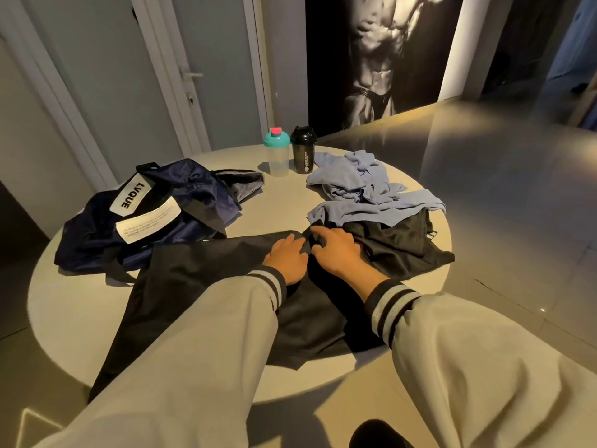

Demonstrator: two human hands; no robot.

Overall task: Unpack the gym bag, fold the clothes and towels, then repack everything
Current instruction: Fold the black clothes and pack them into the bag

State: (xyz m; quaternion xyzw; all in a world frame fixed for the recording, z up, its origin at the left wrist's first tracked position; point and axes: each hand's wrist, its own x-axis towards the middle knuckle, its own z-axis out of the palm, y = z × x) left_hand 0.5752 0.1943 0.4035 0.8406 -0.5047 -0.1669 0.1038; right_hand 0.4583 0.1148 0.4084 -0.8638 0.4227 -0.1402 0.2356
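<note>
Left hand grips a fold of the black garment, spread just right of the gym bag; right hand rests bent-fingered on it, grip unclear. Folding stage; next, probably flatten, then fold over.

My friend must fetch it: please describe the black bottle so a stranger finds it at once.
On the round table, look at the far edge, where two bottles stand together. The black bottle is the right-hand one; the clear bottle beside it has a teal lid.
</note>
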